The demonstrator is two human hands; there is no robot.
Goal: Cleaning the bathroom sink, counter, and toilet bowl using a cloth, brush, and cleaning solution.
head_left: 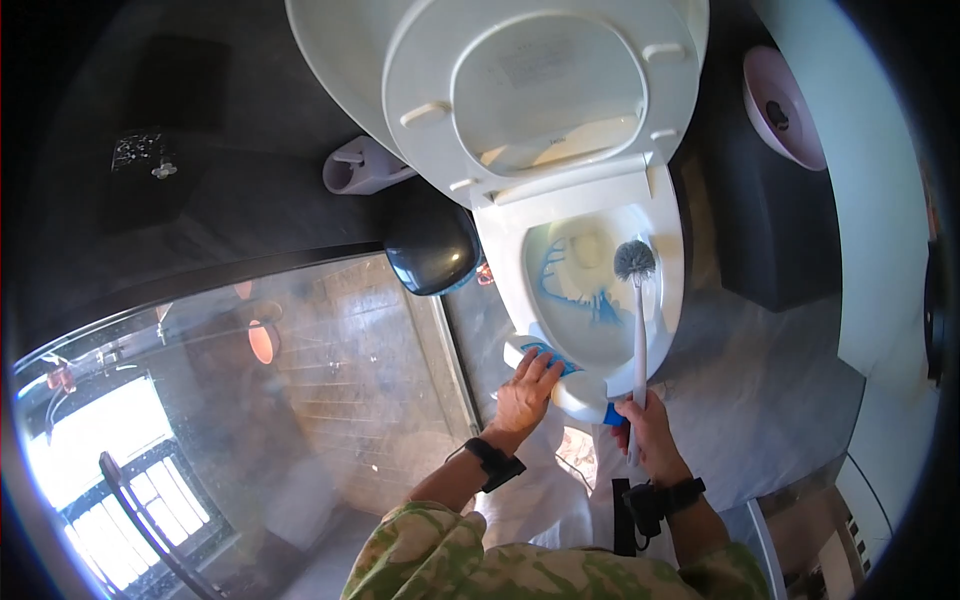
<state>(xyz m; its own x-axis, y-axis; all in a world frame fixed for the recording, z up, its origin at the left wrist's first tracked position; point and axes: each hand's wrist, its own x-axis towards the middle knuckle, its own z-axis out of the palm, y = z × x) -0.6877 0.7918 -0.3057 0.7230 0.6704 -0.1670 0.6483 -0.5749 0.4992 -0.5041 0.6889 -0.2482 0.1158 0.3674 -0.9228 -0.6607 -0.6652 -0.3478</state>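
at the lower middle of the frame, we see the left hand [526,402] wrapped over a white bottle [582,393], its fingers across the blue label; they look closed on it, probably to steady it as it lies slanted by the front of the toilet [672,280]. just to the right, the right hand [655,435] is clamped around the lower handle of a brush [640,335], right beside the bottle's blue cap [613,413]; whether its fingers also grip the cap, we cannot tell. we judge that holding both things at once saves putting the brush down. the brush points up the frame, its grey head [634,261] over the right side of the bowl, perhaps so that drips would land inside. blue liquid [600,308] streaks the bowl near the centre. the seat [418,75] is raised at the top, likely to leave the bowl open. a black bin [430,240] sits left of the toilet, below a pale holder [375,172].
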